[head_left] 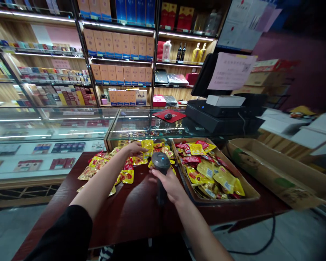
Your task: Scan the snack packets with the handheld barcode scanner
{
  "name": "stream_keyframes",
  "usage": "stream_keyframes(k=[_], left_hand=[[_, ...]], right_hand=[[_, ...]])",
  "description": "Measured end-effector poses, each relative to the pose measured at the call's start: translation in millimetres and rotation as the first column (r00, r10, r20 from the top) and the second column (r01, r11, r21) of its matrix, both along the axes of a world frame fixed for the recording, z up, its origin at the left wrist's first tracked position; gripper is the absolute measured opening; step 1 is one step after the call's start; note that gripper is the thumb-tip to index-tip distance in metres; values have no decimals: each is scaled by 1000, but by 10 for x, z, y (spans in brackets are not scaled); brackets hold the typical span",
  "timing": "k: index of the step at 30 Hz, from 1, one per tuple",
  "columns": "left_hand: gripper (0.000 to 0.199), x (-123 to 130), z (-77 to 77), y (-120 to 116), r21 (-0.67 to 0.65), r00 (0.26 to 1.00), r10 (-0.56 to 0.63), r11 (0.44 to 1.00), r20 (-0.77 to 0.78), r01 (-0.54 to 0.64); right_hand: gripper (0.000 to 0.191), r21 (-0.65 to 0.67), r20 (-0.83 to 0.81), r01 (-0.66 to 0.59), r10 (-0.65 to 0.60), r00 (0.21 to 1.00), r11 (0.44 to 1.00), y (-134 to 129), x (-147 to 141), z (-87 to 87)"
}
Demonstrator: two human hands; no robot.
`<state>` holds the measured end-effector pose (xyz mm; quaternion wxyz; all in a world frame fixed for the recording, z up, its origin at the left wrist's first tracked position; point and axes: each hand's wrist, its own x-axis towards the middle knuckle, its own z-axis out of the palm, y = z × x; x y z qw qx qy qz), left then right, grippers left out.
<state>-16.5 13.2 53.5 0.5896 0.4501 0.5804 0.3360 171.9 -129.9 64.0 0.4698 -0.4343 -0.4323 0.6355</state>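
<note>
Head view: the right hand (168, 183) grips a scanner (160, 159); the left hand (133, 148) pinches a yellow packet (148, 146) over the counter (125, 214). Loose packets (127, 176) lie nearby, others fill a cardboard box (228, 200); work seems unfinished.

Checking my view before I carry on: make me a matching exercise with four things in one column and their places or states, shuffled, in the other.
1. Scanner
2. Mouse
3. Paper
4. Box right of the scanner

A. On a red mat
B. Filled with packets
C. Held in the right hand
D. On the monitor

Pairs: 1-C, 2-A, 3-D, 4-B
</note>
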Motion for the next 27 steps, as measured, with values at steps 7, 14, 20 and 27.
stream_keyframes(k=[7,14,20,27], left_hand=[[45,70,-119,-340,-74,979,-143,985,143,155],[41,219,-51,-483,-57,961,-211,973,178,224],[35,685,225,-354,9,947,-226,973,229,230],[31,1702,556,-339,28,860,-392,914,328,406]], right_hand=[[26,-5,100,135,-134,986,991,353,51,-64],[26,-71,-3,75,-75,997,995,400,49,-35],[25,-26,-23,166,-167,986,986,410,440,235],[30,41,-101,381,-376,921,924,280,1434,396]])
